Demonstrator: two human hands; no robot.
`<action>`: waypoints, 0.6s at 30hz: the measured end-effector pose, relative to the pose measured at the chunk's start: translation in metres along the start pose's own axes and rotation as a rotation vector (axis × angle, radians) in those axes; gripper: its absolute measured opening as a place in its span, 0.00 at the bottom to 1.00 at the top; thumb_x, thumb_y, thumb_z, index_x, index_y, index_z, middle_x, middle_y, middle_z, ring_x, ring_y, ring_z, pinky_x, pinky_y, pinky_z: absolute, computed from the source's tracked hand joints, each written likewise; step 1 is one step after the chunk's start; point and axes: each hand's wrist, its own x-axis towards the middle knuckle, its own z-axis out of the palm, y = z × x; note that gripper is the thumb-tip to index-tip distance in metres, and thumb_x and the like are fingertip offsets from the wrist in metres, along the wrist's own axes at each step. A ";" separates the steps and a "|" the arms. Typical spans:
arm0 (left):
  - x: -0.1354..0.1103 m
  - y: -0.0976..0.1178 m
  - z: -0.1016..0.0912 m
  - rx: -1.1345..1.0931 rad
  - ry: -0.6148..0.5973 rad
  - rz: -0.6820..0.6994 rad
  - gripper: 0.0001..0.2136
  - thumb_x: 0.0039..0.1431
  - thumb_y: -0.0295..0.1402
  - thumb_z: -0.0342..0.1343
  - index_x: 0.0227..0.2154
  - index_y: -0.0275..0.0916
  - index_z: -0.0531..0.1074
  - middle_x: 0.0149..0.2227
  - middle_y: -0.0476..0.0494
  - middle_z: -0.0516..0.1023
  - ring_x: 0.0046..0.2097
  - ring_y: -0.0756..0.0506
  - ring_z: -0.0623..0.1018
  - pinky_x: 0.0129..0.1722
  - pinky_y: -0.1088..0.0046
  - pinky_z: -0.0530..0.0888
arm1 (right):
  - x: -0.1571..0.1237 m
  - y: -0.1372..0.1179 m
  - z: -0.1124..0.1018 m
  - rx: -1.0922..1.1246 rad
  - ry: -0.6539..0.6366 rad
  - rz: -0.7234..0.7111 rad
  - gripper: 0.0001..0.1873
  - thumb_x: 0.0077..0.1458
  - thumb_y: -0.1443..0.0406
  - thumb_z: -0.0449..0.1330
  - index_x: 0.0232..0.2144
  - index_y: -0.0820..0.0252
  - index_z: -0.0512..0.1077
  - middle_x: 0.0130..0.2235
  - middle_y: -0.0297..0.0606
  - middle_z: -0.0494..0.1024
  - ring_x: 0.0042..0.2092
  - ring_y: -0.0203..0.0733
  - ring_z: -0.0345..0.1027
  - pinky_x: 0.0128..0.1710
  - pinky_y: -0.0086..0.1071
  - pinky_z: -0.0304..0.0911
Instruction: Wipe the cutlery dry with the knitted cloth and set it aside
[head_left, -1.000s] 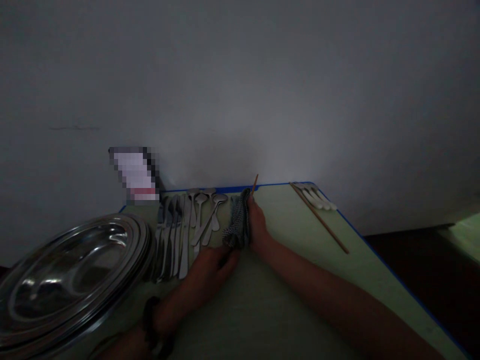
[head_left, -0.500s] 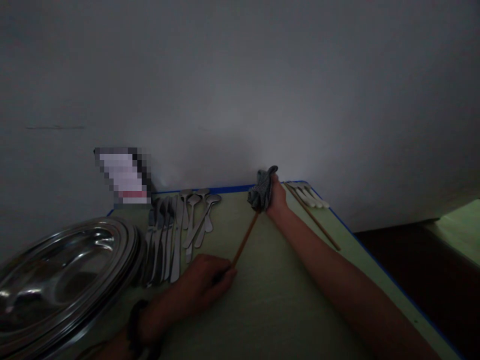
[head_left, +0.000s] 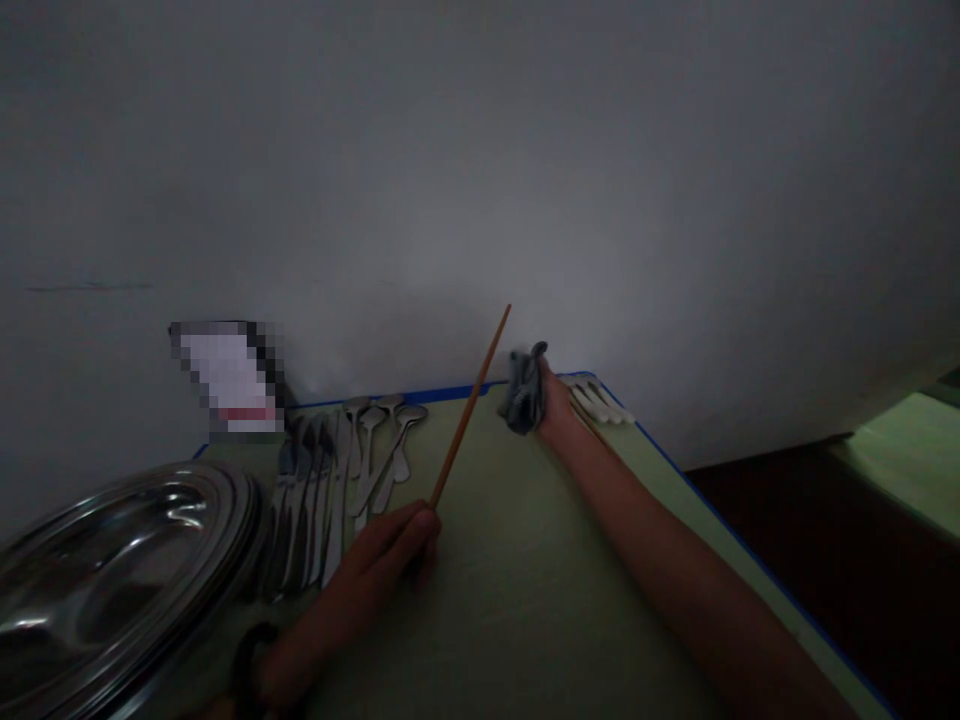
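Note:
My left hand (head_left: 401,540) is closed around the lower end of a brown wooden chopstick (head_left: 471,405), which points up and away toward the wall. To the right of the chopstick, my right hand (head_left: 553,402) is closed on a bunched grey cloth (head_left: 524,390), now apart from the stick. Behind my right forearm lies a second chopstick (head_left: 589,425), partly hidden. Beside it, several forks with white handles (head_left: 600,400) rest at the table's far right corner.
Several knives (head_left: 307,510) and spoons (head_left: 382,440) lie in a group on the green, blue-edged table (head_left: 510,600). A stack of oval metal platters (head_left: 127,580) stands at the left. A blurred-out upright object (head_left: 232,375) leans at the wall (head_left: 480,150).
The chopstick has come out of the cloth, and its far tip now shows. My left hand has moved left and slightly toward me with it. The view has shifted a little.

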 end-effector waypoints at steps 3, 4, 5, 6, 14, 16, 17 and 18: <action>-0.001 -0.003 0.001 0.029 0.037 0.004 0.20 0.61 0.43 0.40 0.18 0.39 0.62 0.19 0.52 0.63 0.23 0.51 0.65 0.24 0.77 0.63 | -0.031 0.016 0.015 -0.153 -0.160 0.201 0.14 0.50 0.56 0.55 0.25 0.61 0.72 0.21 0.33 0.74 0.24 0.37 0.67 0.30 0.34 0.65; -0.001 -0.003 0.001 0.042 0.042 0.001 0.20 0.61 0.43 0.40 0.18 0.39 0.62 0.19 0.53 0.63 0.23 0.51 0.65 0.24 0.77 0.63 | -0.043 0.019 0.018 -0.239 -0.299 0.218 0.13 0.48 0.57 0.56 0.26 0.61 0.73 0.23 0.33 0.75 0.26 0.38 0.68 0.31 0.34 0.66; -0.001 -0.004 0.001 0.057 0.043 0.002 0.20 0.61 0.43 0.40 0.18 0.39 0.62 0.18 0.53 0.63 0.23 0.51 0.65 0.23 0.78 0.62 | -0.055 0.021 0.020 -0.321 -0.434 0.238 0.12 0.47 0.58 0.58 0.29 0.61 0.73 0.25 0.34 0.76 0.28 0.39 0.69 0.33 0.36 0.66; -0.001 -0.004 0.002 0.073 0.038 0.005 0.20 0.61 0.43 0.40 0.17 0.39 0.61 0.18 0.53 0.62 0.22 0.51 0.65 0.23 0.78 0.62 | -0.067 0.020 0.020 -0.407 -0.528 0.196 0.11 0.45 0.61 0.59 0.32 0.61 0.74 0.28 0.36 0.77 0.30 0.39 0.69 0.35 0.37 0.65; 0.003 -0.007 0.006 0.169 0.014 0.065 0.19 0.59 0.43 0.41 0.18 0.38 0.63 0.17 0.55 0.61 0.21 0.51 0.63 0.21 0.78 0.58 | -0.132 -0.012 0.014 -0.456 -0.665 -0.063 0.14 0.55 0.61 0.50 0.44 0.59 0.65 0.37 0.37 0.74 0.27 0.33 0.67 0.27 0.29 0.62; 0.002 -0.007 0.008 0.199 0.004 0.072 0.19 0.60 0.42 0.40 0.20 0.38 0.66 0.18 0.54 0.61 0.21 0.51 0.64 0.21 0.79 0.58 | -0.132 -0.012 0.011 -0.422 -0.646 -0.052 0.12 0.57 0.60 0.48 0.37 0.59 0.66 0.32 0.34 0.73 0.25 0.32 0.66 0.26 0.28 0.63; 0.001 -0.007 0.009 0.214 -0.001 0.069 0.20 0.61 0.41 0.39 0.21 0.38 0.68 0.18 0.54 0.62 0.21 0.51 0.65 0.21 0.78 0.59 | -0.128 -0.014 0.007 -0.433 -0.632 -0.073 0.11 0.56 0.60 0.48 0.34 0.60 0.65 0.31 0.34 0.73 0.25 0.32 0.66 0.26 0.28 0.63; 0.000 -0.007 0.010 0.228 -0.004 0.069 0.20 0.62 0.41 0.38 0.24 0.38 0.70 0.18 0.54 0.64 0.22 0.50 0.66 0.22 0.78 0.60 | -0.122 -0.015 0.001 -0.442 -0.594 -0.099 0.11 0.56 0.59 0.48 0.33 0.60 0.65 0.30 0.34 0.73 0.25 0.32 0.67 0.26 0.29 0.64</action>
